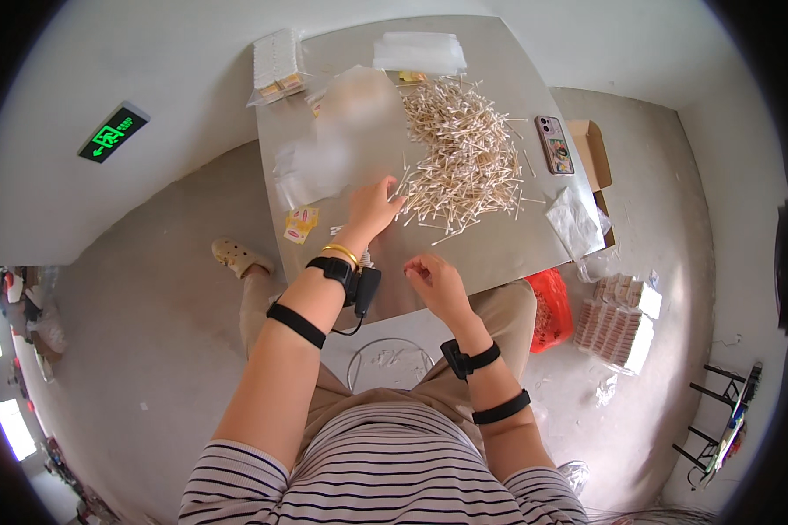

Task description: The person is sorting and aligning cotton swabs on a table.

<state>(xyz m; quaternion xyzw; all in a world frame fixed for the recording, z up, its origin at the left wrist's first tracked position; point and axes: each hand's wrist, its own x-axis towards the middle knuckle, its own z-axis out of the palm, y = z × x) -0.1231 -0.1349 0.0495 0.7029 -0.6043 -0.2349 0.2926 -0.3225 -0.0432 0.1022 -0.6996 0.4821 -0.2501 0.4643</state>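
A big heap of cotton swabs (464, 157) is spread over the grey table. At the heap's near left edge is my left hand (374, 210), its thumb and fingers apart beside the outermost swabs. No held swab can be made out there. Closer to my body, over the table's front edge, my right hand (438, 287) has its fingers curled in; whatever is inside them, if anything, is hidden. Small yellow-and-white cards (300, 224) lie left of my left hand. Clear plastic bags (302, 175) lie beyond them, partly lost in a blurred patch.
A stack of clear sleeves (420, 52) and packed white boxes (278, 66) occupy the table's far side. A phone (554, 144) and a crumpled plastic bag (573, 220) lie at the right. On the floor are a red bag (550, 311), bundled packs (617, 324) and a cardboard box (591, 153).
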